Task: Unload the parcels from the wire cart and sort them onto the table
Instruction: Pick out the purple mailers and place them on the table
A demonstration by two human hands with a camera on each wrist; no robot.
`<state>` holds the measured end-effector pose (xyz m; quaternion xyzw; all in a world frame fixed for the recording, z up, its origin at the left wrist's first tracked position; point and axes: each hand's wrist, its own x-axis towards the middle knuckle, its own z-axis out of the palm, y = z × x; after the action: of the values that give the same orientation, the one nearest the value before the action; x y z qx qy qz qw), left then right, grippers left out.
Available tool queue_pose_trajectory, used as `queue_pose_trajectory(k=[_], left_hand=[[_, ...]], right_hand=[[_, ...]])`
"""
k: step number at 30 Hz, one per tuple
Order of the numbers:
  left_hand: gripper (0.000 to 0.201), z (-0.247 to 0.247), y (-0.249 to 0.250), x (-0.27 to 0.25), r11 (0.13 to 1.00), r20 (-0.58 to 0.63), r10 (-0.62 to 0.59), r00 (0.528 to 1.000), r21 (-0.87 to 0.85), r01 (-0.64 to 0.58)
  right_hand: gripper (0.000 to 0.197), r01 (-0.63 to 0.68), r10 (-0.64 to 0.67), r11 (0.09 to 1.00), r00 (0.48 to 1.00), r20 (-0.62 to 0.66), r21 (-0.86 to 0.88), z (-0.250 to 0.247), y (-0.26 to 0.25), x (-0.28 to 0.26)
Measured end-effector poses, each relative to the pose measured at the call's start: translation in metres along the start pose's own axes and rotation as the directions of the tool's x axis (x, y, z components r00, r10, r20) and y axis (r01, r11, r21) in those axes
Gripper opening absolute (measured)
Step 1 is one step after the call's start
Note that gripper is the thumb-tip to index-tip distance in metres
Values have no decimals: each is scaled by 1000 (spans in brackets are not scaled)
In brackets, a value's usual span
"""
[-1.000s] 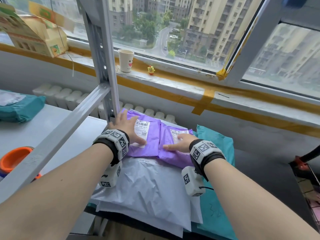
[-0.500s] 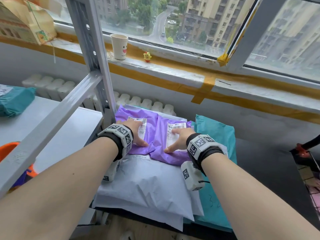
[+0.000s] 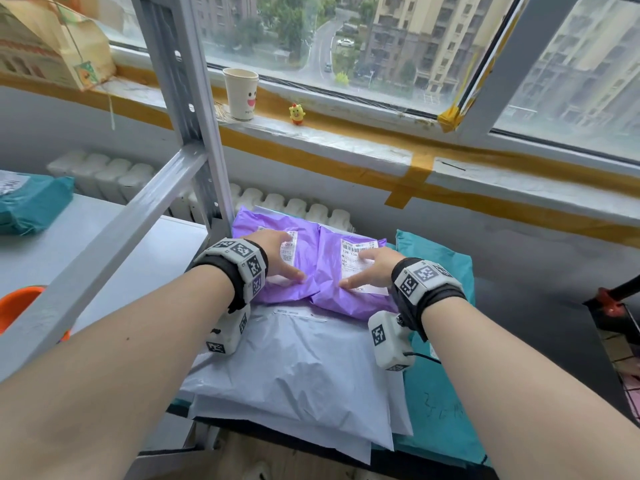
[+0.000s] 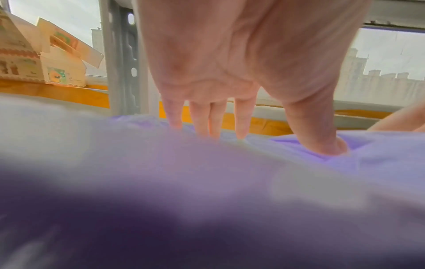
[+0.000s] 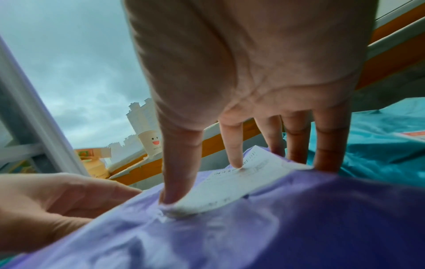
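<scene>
Two purple parcels lie side by side on a stack of white mailers (image 3: 298,368) on the dark table (image 3: 540,327). My left hand (image 3: 284,258) lies flat on the left purple parcel (image 3: 308,251), fingers straight and thumb pressing into the film. My right hand (image 3: 363,268) rests flat on the right purple parcel (image 3: 346,303), fingers spread over its white label. A teal parcel (image 3: 436,258) lies under and right of the stack. The left wrist view shows the left hand (image 4: 230,91) on the purple film (image 4: 299,163). The right wrist view shows the right hand (image 5: 241,91) pressing the label (image 5: 241,182).
A grey metal shelf post (image 3: 183,98) and its sloping beam (image 3: 114,244) stand close left of my left arm. The white shelf (image 3: 104,230) holds another teal parcel (image 3: 31,206) and an orange object (image 3: 17,303). A paper cup (image 3: 240,93) and a yellow toy (image 3: 296,114) sit on the windowsill.
Both hands stay flat on the purple parcels. The left hand has drawn back from the far corner toward the label; the right hand has slid up onto its label.
</scene>
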<state>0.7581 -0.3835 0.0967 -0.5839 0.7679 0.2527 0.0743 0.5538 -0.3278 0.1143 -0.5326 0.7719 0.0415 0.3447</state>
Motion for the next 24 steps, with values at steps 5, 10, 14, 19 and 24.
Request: queue_pose_trajectory(k=[5, 10, 14, 19, 24], left_hand=[[77, -18, 8, 0, 999, -47, 18, 999, -33, -20], [54, -39, 42, -7, 994, -130, 101, 986, -32, -106], [42, -47, 93, -16, 975, -171, 210, 963, -33, -218], [35, -31, 187, -37, 928, -166, 358, 919, -48, -370], [33, 17, 301, -76, 865, -117, 491, 863, -49, -499]], right_hand=[[73, 35, -3, 979, 987, -163, 199, -10, 4, -9], [50, 68, -14, 975, 969, -246, 213, -28, 17, -31], [41, 72, 3, 968, 954, -298, 240, -44, 42, -53], [40, 77, 34, 953, 933, -358, 293, -62, 105, -93], [35, 42, 104, 936, 915, -389, 350, -65, 209, -153]])
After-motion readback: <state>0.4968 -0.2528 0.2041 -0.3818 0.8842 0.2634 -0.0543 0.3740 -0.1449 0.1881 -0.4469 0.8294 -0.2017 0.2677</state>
